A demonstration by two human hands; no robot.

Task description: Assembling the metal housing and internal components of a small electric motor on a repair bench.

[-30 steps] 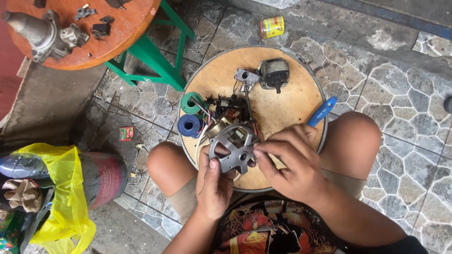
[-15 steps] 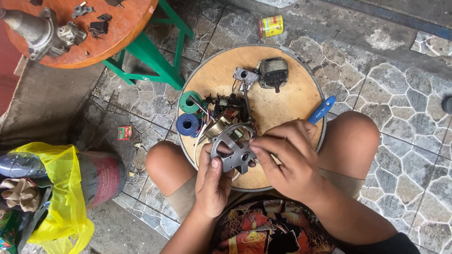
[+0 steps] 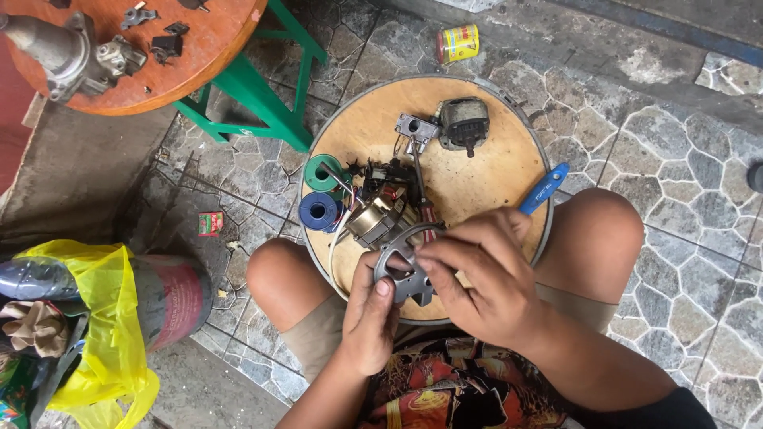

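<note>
I count two round boards: one pale board [image 3: 493, 183] on my knees and one orange board [image 3: 199, 63] on the green stool [image 3: 270, 103]. There are two spools of wire, one green [image 3: 322, 172] and one blue [image 3: 319, 211]. I see one small motor [image 3: 463, 123], one yellow tin [image 3: 458, 43], one blue handle [image 3: 544, 188], and one grey metal ring plate [image 3: 405, 266] (both my hands are on it). One yellow bag [image 3: 103, 318] lies beside.

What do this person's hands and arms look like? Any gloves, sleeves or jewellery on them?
Both are bare. The left hand and the right hand wear no gloves, and no rings, watch or bracelet show. The forearms are uncovered, with no sleeve reaching them. A dark garment edge shows at the right arm near the picture's lower edge. Fingernails are short; the left thumbnail is plainly visible.
</note>
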